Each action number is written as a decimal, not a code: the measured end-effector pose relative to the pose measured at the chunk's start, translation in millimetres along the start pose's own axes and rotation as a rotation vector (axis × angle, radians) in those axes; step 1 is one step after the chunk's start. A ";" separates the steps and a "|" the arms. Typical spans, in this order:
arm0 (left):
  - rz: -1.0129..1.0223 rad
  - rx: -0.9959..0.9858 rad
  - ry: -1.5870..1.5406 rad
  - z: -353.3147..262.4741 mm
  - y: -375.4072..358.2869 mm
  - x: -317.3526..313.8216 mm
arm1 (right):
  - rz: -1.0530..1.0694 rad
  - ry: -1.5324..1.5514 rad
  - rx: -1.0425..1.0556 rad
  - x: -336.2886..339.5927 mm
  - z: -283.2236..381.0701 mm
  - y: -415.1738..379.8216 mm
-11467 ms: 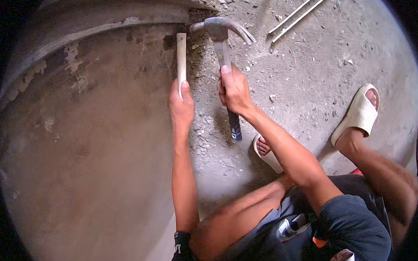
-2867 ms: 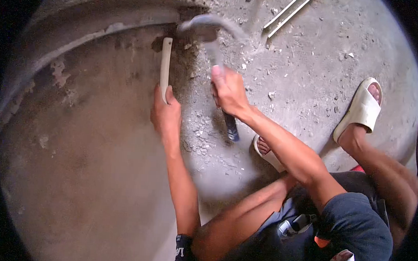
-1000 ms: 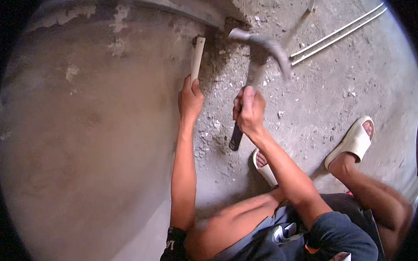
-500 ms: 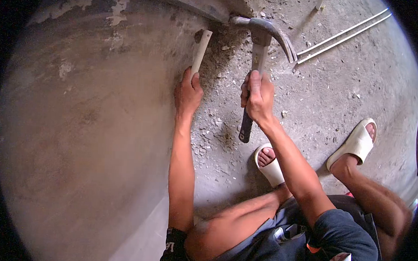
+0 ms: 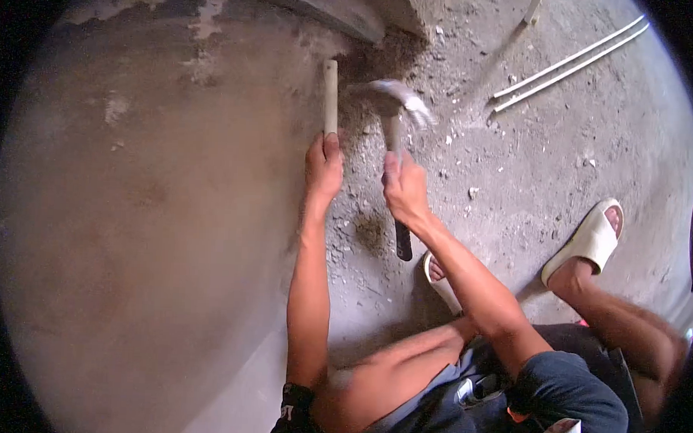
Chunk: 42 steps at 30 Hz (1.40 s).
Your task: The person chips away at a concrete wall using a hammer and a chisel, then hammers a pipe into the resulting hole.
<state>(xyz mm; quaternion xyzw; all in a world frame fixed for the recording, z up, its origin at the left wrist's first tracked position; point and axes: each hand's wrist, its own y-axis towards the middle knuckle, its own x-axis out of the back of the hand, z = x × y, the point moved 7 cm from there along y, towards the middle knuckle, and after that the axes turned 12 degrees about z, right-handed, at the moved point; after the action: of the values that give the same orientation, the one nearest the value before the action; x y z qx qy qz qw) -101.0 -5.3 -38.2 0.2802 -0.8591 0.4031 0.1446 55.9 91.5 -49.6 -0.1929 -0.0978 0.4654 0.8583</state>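
My left hand (image 5: 324, 168) is closed around a short, pale, pipe-like piece (image 5: 331, 98), held upright along the wall side with a small dark hole near its far end. My right hand (image 5: 406, 189) grips a claw hammer (image 5: 404, 241) by its dark handle. The hammer's head (image 5: 393, 94) is smeared by motion, just to the right of the pale piece's upper part. I see a gap between the two at this moment. The lower end of the pale piece is hidden inside my left hand.
A worn, patchy wall (image 5: 147, 232) fills the left side. Broken rubble (image 5: 369, 229) covers the floor beside it. Two thin white strips (image 5: 569, 64) lie at the upper right, near an upright stick (image 5: 533, 8). My slippered feet (image 5: 590, 244) are at the lower right.
The hammer has swung down and left, closer to the pale piece. My left hand has moved slightly right and down, and the pale piece now stands straighter.
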 end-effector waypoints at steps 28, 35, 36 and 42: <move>-0.222 -0.327 0.341 -19.5 21.4 1.9 | -0.155 0.077 0.183 11.7 50.6 11.7; -0.118 -0.309 0.317 -24.5 24.5 -2.9 | -0.084 -0.212 0.091 18.1 41.8 44.3; -0.125 -0.281 0.300 -28.5 24.0 -2.6 | -0.061 -0.206 0.115 26.2 46.2 44.2; -0.170 -0.133 0.324 -49.1 -29.8 -6.5 | -0.022 0.275 -0.061 42.4 18.3 11.2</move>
<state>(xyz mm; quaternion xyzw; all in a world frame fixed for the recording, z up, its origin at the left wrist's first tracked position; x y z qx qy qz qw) -76.9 19.5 8.0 0.2733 -0.8226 0.3714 0.3329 64.2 136.9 -38.2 -0.2798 0.0046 0.4220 0.8623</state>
